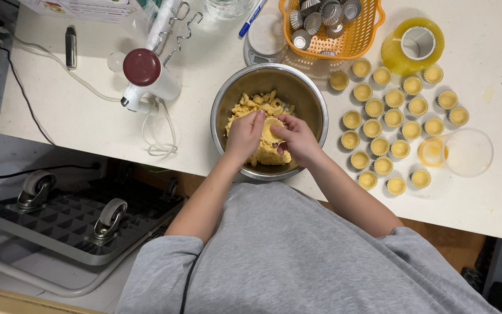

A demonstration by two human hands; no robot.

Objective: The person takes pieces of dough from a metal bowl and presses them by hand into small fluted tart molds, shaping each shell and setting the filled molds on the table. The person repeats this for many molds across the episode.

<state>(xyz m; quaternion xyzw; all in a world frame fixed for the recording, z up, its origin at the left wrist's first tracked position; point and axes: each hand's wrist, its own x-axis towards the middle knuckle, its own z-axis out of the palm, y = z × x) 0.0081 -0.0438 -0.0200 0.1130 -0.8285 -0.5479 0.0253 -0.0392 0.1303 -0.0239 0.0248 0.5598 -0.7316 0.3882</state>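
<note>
Your white bench [88,116] carries a steel bowl [309,96] near its front edge, yellow dough [257,106] heaped inside. Right of it, rows of filled tart tins [379,125]; far side, an orange basket [361,35] of empty tins; left, a hand mixer [146,78]. Over the bowl, your left hand [243,136] and right hand [298,139] meet, fingers closed around one small dough-lined tin [271,129].
</note>
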